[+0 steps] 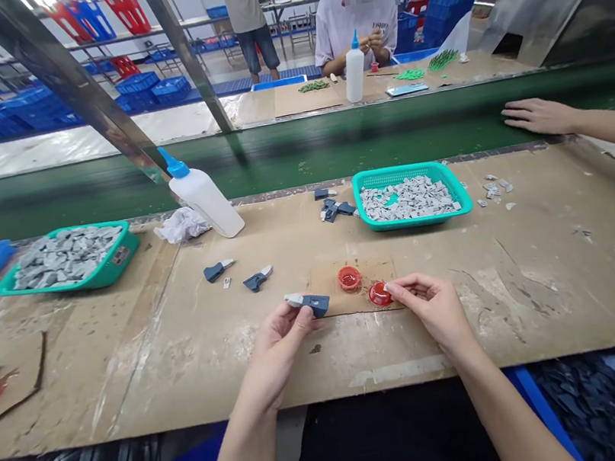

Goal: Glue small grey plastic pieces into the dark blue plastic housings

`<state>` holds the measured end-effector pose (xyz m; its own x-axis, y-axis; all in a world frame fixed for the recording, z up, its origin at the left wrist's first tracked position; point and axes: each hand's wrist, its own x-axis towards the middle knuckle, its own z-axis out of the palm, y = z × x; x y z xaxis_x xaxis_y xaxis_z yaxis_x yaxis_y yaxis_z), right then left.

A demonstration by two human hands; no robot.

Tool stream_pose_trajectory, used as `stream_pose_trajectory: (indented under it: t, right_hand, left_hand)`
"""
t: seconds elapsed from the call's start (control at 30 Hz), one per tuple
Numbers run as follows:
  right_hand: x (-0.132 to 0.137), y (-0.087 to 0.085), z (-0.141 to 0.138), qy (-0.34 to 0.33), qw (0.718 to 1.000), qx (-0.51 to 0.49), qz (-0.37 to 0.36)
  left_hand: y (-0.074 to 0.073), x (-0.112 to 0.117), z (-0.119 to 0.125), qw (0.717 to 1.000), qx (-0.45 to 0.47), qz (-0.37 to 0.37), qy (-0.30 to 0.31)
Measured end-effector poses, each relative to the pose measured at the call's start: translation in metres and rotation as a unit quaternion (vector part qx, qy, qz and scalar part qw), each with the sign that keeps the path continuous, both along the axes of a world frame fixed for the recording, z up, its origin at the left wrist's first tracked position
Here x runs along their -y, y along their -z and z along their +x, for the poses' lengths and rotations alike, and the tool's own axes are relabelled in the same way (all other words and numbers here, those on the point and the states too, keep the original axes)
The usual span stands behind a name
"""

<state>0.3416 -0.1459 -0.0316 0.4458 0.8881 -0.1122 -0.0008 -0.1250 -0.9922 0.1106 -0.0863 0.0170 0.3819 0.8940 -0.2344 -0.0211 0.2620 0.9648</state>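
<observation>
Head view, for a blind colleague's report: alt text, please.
A person's left hand holds a dark blue plastic piece; the right hand touches a red dish on a cardboard-covered bench, near a teal basket of grey pieces.

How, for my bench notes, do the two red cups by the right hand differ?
The nearer red cup touches the right hand's fingertips; the farther red cup stands untouched. The nearer lies near the cardboard patch's edge, the farther mid-patch. Both are round, glossy red.

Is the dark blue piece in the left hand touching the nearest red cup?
Apart. The head view shows the blue piece held in the left hand, with a plain strip of cardboard between it and the red cup.
</observation>
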Motion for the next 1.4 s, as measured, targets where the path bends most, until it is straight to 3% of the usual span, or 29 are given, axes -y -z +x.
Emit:
stream_pose_trajectory:
  t: [0.17,0.63,1.03,1.23,1.4]
  right_hand:
    - [0.0,0.0,-0.001,0.001,1.0,-0.011,0.002]
    - [0.003,0.0,0.0,-0.003,1.0,-0.026,0.014]
    - [0.003,0.002,0.002,-0.003,1.0,-0.023,0.014]
    - [0.013,-0.024,-0.004,0.007,0.998,-0.057,0.038]
    - [0.017,-0.053,-0.021,-0.047,0.996,-0.045,0.065]
  left_hand:
    - [0.008,0.006,0.014,0.998,-0.016,0.055,-0.04]
    - [0.014,0.016,0.022,0.994,0.0,0.072,-0.078]
    - [0.016,0.018,0.035,0.99,0.095,0.005,-0.1]
    - [0.016,0.021,0.043,0.987,0.128,0.019,-0.096]
    - [0.011,0.026,0.053,0.987,0.137,0.044,-0.076]
